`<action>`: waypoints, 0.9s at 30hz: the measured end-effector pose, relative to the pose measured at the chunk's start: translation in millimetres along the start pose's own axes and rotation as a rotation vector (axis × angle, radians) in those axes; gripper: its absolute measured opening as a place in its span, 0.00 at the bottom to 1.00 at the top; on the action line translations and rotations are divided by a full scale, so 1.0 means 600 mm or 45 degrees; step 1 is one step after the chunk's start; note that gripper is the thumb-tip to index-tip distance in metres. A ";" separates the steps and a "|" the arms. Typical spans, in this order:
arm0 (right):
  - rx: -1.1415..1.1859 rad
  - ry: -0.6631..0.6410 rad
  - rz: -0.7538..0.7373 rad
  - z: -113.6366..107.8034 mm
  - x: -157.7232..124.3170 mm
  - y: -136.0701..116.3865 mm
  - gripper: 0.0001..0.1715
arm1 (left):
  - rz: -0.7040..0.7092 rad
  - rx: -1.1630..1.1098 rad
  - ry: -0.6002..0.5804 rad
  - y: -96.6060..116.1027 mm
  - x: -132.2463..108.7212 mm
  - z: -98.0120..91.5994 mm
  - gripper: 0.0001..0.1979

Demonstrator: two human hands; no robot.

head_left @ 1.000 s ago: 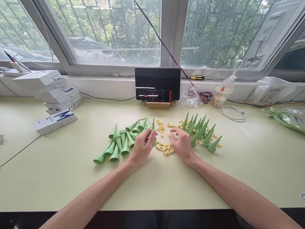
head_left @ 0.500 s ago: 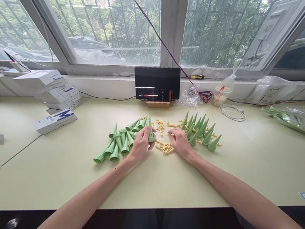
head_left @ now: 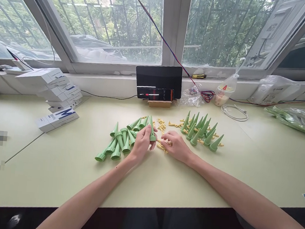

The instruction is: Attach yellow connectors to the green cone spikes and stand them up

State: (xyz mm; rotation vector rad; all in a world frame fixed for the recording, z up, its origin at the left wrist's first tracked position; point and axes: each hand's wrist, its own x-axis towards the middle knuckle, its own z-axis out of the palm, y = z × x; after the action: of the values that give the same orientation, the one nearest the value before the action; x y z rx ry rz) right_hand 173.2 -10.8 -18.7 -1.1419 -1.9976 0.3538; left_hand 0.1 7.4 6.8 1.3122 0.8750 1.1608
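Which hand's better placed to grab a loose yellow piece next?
Right, I'd judge. The right hand is right at the nearest yellow pieces, while the left hand is occupied holding a green cone. Whether the right already pinches one is too small to tell.

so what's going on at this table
A person is working at a table. The left hand holds a green cone, tip up. The right hand is close beside it, by small yellow pieces; whether it grips one is hard to tell. To the left, loose cones lie in a jumble; to the right, a group of standing cones points up, with more yellow pieces showing around their bases.
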 end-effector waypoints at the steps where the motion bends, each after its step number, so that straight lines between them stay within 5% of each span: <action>1: -0.005 -0.011 -0.010 0.000 0.000 0.001 0.06 | -0.004 0.004 -0.001 0.001 0.000 0.000 0.23; 23: 0.041 -0.002 0.177 0.008 0.007 0.008 0.03 | -0.004 0.037 -0.031 0.009 -0.003 0.009 0.21; 27: 0.054 -0.016 0.197 0.008 0.008 0.010 0.09 | -0.013 0.078 -0.066 0.010 -0.006 0.010 0.21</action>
State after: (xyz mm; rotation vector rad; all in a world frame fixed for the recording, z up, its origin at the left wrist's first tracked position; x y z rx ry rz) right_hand 171.6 -3.0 -22.8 -1.2733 -1.9085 0.4809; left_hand 4.2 1.7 12.8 1.3802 0.8843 1.0945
